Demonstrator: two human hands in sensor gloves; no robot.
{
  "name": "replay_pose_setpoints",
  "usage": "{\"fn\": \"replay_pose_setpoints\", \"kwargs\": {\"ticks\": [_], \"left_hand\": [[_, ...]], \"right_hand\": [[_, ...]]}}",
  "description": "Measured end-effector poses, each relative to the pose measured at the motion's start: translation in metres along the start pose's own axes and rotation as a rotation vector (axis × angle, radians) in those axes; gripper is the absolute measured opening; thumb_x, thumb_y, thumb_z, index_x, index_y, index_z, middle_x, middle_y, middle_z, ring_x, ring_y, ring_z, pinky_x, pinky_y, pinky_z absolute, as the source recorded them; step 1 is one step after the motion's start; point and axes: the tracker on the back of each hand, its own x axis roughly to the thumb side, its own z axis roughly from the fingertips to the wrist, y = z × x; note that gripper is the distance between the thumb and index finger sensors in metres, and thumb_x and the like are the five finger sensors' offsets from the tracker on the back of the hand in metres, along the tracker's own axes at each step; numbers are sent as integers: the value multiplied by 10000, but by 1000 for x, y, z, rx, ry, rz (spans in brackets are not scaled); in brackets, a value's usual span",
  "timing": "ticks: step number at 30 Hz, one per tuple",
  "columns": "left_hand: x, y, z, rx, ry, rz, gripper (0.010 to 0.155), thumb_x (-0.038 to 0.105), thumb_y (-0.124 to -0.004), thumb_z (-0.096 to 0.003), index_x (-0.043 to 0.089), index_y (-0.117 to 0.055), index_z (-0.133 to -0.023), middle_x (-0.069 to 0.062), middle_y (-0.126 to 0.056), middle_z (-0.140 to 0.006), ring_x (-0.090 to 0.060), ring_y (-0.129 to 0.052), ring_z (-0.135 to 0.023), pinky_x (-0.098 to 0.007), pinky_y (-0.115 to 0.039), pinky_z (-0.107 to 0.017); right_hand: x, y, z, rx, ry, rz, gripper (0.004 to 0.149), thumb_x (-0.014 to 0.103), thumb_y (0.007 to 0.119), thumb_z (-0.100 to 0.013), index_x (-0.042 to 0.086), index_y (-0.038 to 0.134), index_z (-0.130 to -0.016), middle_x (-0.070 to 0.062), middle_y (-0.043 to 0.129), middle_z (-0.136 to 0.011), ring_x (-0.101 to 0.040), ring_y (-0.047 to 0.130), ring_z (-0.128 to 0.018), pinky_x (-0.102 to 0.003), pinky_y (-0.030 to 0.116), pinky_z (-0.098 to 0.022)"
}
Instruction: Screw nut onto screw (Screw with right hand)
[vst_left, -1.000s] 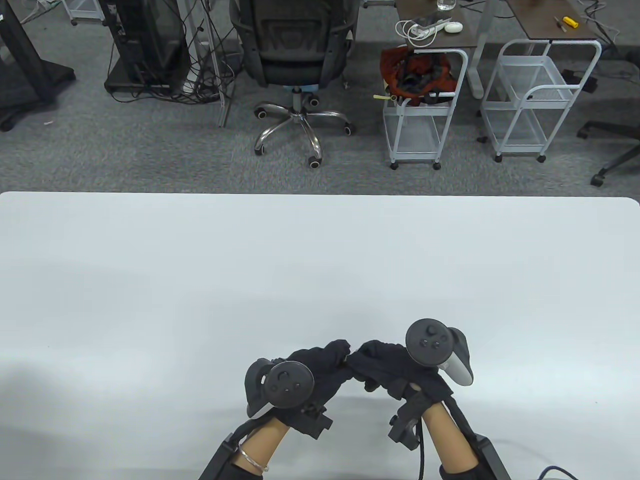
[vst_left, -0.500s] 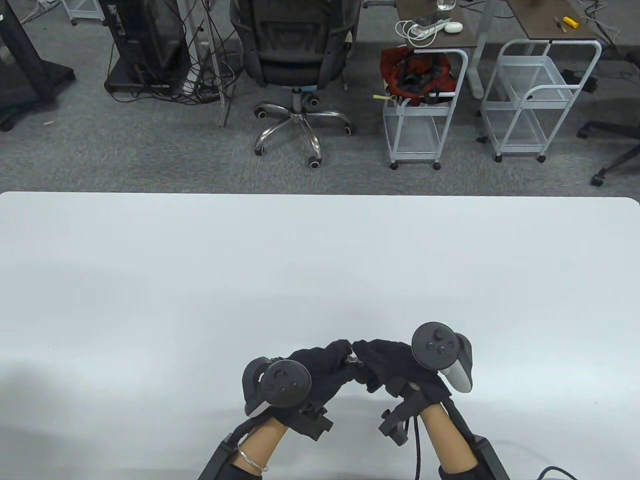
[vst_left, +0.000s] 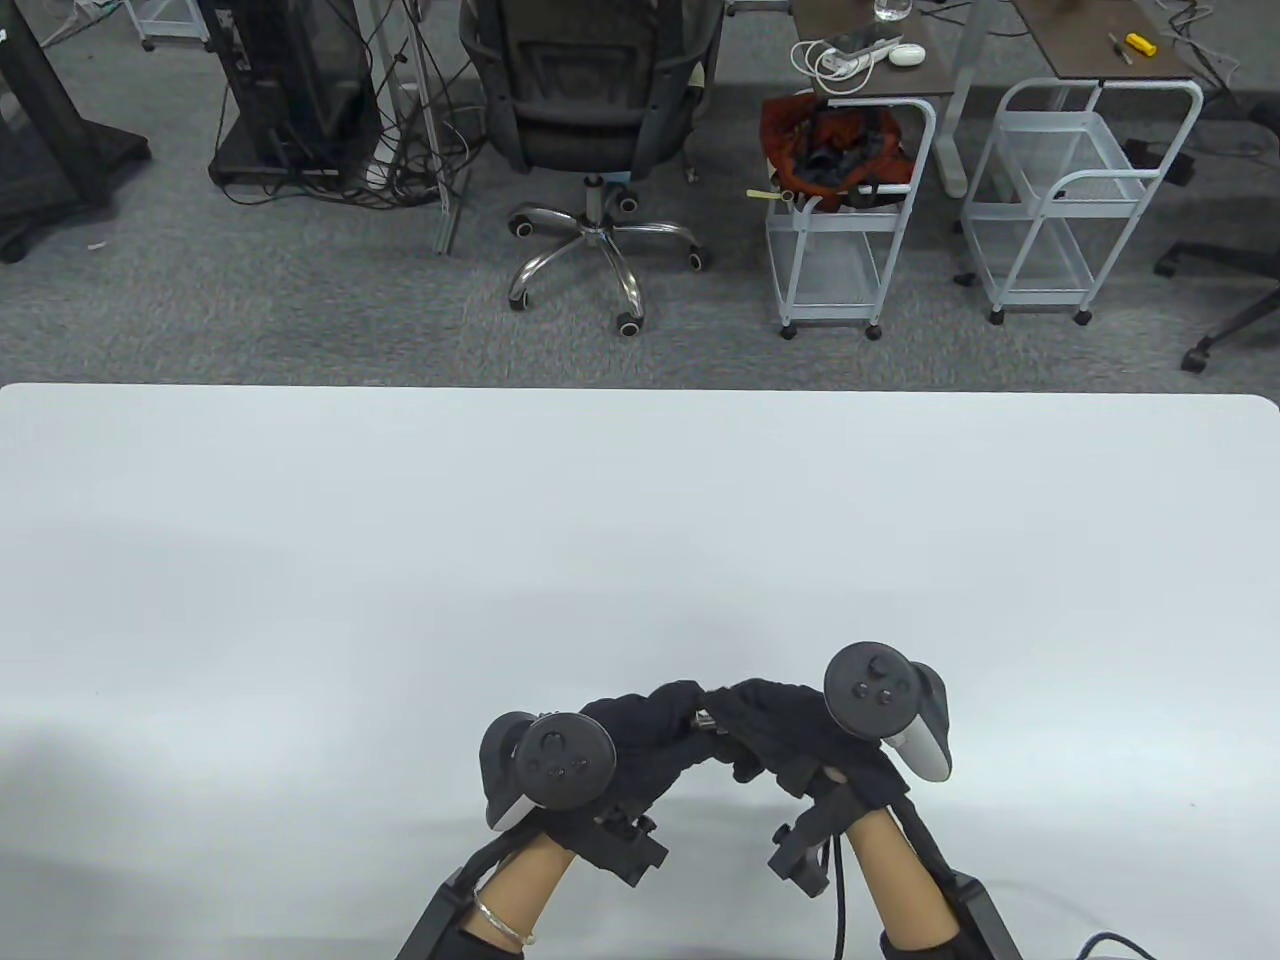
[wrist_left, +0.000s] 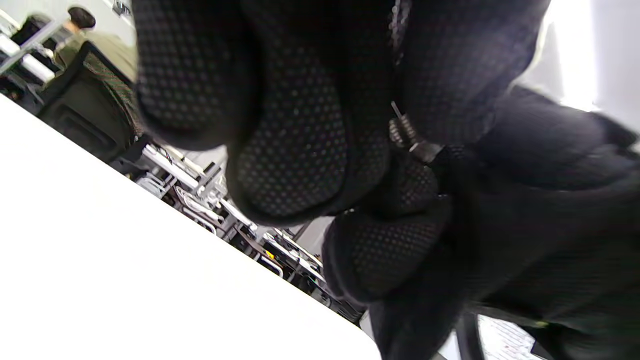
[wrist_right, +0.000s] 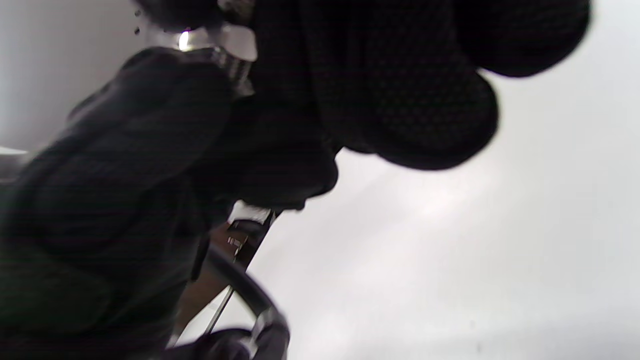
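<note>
Both gloved hands meet fingertip to fingertip just above the white table (vst_left: 640, 520), near its front edge. A small metal screw (vst_left: 705, 717) shows between them. In the left wrist view the screw's threaded shank (wrist_left: 401, 128) lies between my left hand's fingers (wrist_left: 300, 135), which pinch it. A darker nut (wrist_left: 425, 150) sits on it, at my right hand's fingertips. My left hand (vst_left: 683, 703) holds the screw. My right hand (vst_left: 728, 706) pinches the nut. In the right wrist view, shiny metal (wrist_right: 200, 41) shows at the fingertips, blurred.
The tabletop around the hands is bare white. Beyond its far edge stand an office chair (vst_left: 590, 110), two white wire carts (vst_left: 850, 220) and a rack with cables (vst_left: 300, 100), all on grey carpet.
The right hand has rolled slightly, its tracker shifting a little to the right. The left hand's tracker has drifted slightly left. The fingertips stay together on the screw and nut.
</note>
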Motion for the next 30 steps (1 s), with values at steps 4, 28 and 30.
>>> {"fn": "replay_pose_setpoints", "kwargs": {"ticks": [4, 28, 30], "left_hand": [[2, 1, 0, -12, -39, -7, 513, 442, -868, -396, 81, -906, -758, 27, -1155, -518, -82, -1155, -365, -260, -966, -331], [3, 2, 1, 1, -34, 0, 504, 436, -881, -384, 103, -918, -760, 25, -1156, -520, -89, -1154, -365, -267, -962, -330], [3, 4, 1, 26, -25, -29, 500, 436, -880, -385, 108, -921, -760, 24, -1155, -524, -88, -1153, -367, -266, -963, -330]], "right_hand": [[0, 1, 0, -169, -22, 24, 485, 412, 626, -602, 9, 895, -618, -192, 1014, -497, -259, 1046, -277, -475, 808, -305], [-1, 1, 2, -111, -13, 7, 490, 402, 603, -610, -2, 876, -663, -228, 995, -563, -306, 1039, -342, -507, 791, -339], [0, 0, 2, -40, -22, -4, 515, 440, 685, -588, -29, 824, -753, -265, 951, -655, -337, 1023, -430, -527, 772, -385]]}}
